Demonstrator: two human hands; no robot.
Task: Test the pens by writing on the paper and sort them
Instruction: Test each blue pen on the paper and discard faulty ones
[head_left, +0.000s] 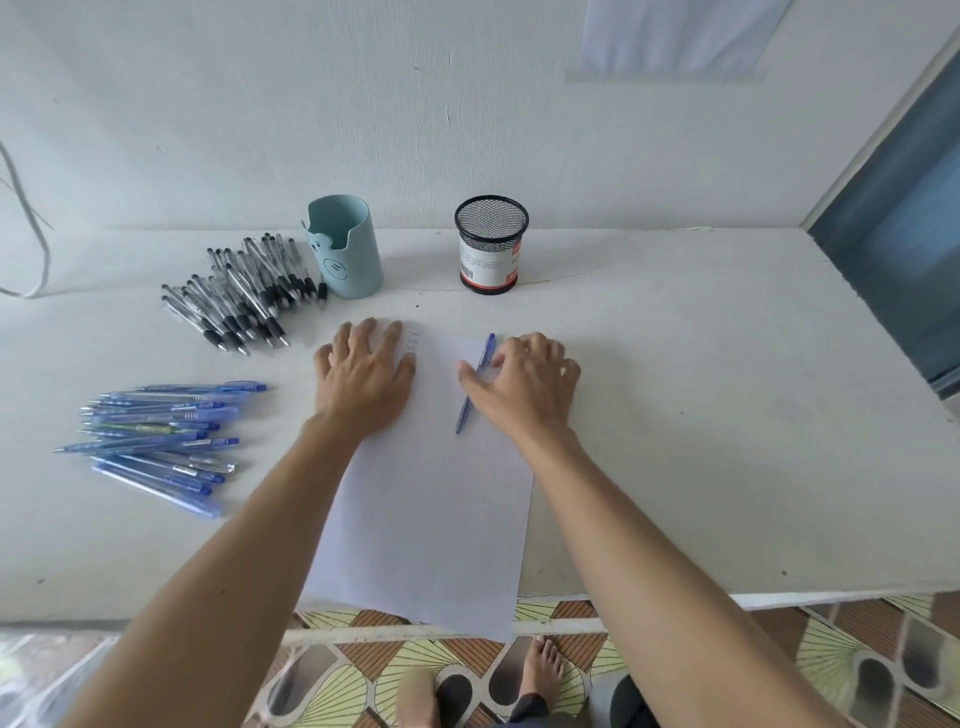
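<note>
My right grip (519, 387) is pinching the blue pen (463, 415) between thumb and curled fingers, the pen lying slanted on the paper (431, 519). My left grip (363, 379) is pressing flat, fingers spread, on the paper's far left corner. Piles of black pens (244, 296) and blue pens (156, 441) are lying left on the worktop (701, 441).

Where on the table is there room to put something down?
Biggest bare patch: table right of the paper and mesh cup. A smaller gap sits between teal holder and mesh cup. Crowded on the left: black pens, blue pens. Left hand and right hand, gripping a blue pen, cover the paper's top.
</note>
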